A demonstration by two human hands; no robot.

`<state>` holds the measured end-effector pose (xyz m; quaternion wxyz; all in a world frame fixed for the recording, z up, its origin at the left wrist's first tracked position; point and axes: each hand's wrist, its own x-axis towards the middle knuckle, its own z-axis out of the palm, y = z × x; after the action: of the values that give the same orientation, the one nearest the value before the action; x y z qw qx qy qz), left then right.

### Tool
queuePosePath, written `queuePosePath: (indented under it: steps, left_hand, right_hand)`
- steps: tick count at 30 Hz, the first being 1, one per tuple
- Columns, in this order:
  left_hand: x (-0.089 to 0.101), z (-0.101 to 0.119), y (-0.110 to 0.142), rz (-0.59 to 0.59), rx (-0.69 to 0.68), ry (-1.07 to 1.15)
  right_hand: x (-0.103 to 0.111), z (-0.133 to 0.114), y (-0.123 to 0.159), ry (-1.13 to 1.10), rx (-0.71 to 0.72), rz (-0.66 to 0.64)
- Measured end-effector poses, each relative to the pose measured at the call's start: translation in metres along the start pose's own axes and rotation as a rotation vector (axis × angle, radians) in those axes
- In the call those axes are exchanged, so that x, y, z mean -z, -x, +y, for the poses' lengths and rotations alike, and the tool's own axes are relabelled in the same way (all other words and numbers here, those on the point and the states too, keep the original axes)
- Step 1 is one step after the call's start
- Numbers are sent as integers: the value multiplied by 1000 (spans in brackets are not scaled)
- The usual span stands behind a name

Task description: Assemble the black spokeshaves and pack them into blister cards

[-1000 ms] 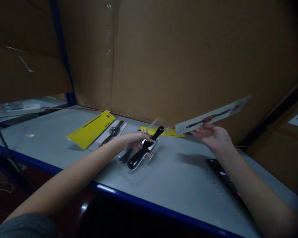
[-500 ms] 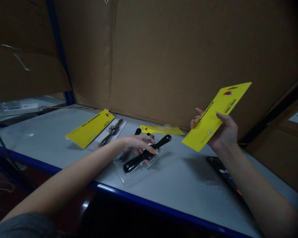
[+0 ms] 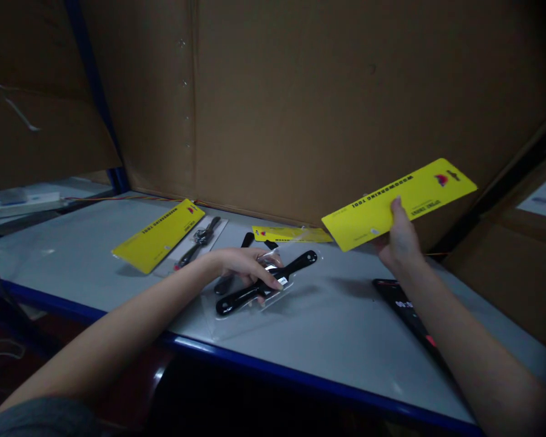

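Note:
My left hand [image 3: 248, 267] is closed around a black spokeshave [image 3: 241, 300] in a clear plastic blister, just above the front of the table. Another black handle [image 3: 248, 240] shows behind the fingers; most of that tool is hidden. In my right hand [image 3: 403, 233] is a yellow backing card [image 3: 386, 206] printed "woodworking tool", its thumb on the face and its other fingers mostly hidden behind. The card is raised over the table's right side, tilted. A second yellow card [image 3: 293, 234] lies on the table behind my left hand, partly covered by clear plastic.
On the left, another yellow card [image 3: 157, 237] lies beside a packaged spokeshave [image 3: 200, 240] on a white card. A phone [image 3: 404, 309] with a lit timer lies under my right forearm. Cardboard walls [image 3: 282, 109] close off the back. The grey table [image 3: 327, 340] has a blue front edge.
My right hand has turned the yellow card to a flatter slant. My left hand still holds the spokeshave, shifted slightly left in view. The camera view has moved a little.

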<state>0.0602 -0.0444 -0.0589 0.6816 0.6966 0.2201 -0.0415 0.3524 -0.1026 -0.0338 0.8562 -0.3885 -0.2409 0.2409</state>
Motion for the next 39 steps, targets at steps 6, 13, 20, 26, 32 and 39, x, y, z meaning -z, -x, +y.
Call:
queuePosePath:
  steps: [6,13,20,26,32,39]
  left_hand:
    - [-2,4,4,-23,-65,-28]
    - [-3,2,4,25,-92,-62]
    - [-4,4,5,38,-78,-103]
    - [-2,2,3,80,-161,-151]
    - [-4,4,-1,153,-210,-129]
    - [0,3,-5,302,-133,-18]
  right_hand:
    - [2,14,-1,92,-38,-13]
    - [2,15,3,198,-42,-64]
    - [0,22,8,196,29,-84]
    - [-7,28,23,155,-66,-96]
    - [-28,40,74,186,-228,-387]
    - [-17,29,50,204,-345,-513]
